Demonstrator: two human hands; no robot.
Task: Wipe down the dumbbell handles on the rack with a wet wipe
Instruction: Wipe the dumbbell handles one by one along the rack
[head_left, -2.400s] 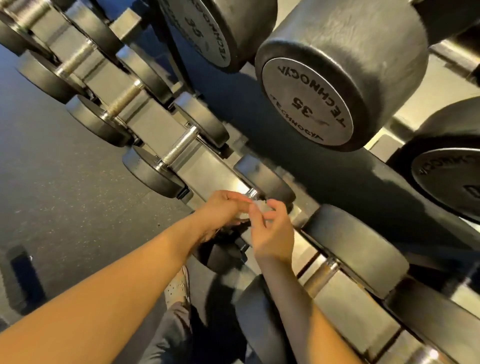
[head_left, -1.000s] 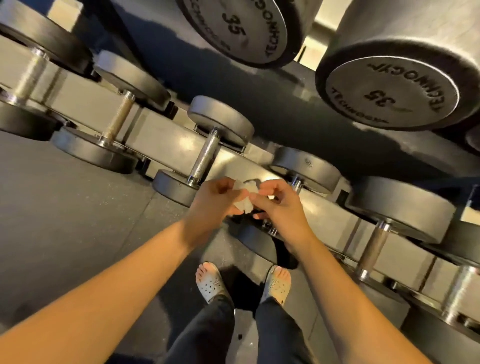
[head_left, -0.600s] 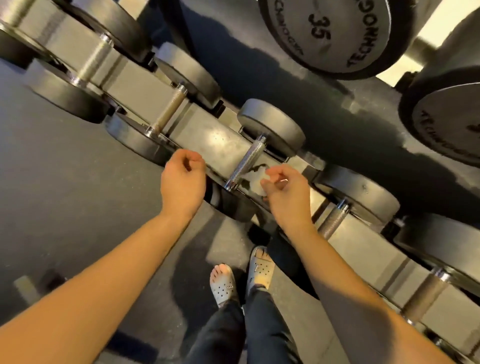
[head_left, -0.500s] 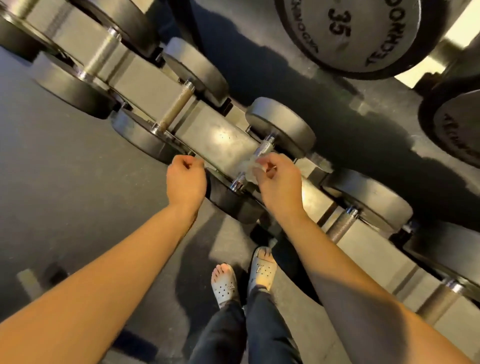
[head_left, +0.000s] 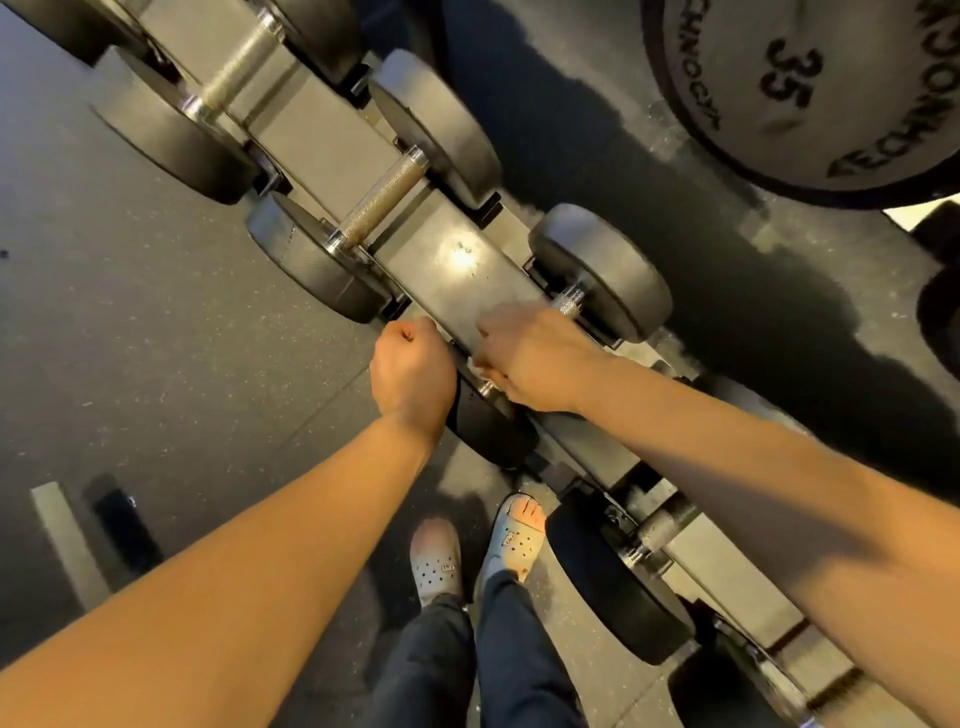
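Observation:
My right hand (head_left: 535, 358) is wrapped round the knurled steel handle (head_left: 569, 301) of a small dumbbell on the lowest rack shelf, with the white wet wipe (head_left: 475, 364) showing just under its fingers. Most of that handle is hidden by the hand. My left hand (head_left: 413, 369) hangs as a curled fist just left of it, holding nothing, beside the dumbbell's dark front head (head_left: 488, 423). The neighbouring dumbbell handle (head_left: 382, 200) lies bare up and to the left.
The grey rack shelf (head_left: 452, 265) runs diagonally with several small dumbbells. A large dumbbell head marked 35 (head_left: 810, 93) hangs on the shelf above at top right. My feet in perforated clogs (head_left: 436, 564) stand on the dark rubber floor (head_left: 156, 338).
My right hand with the wipe has closed round the dumbbell handle and slid down toward its front end. My left hand let go of the wipe and stays curled beside it.

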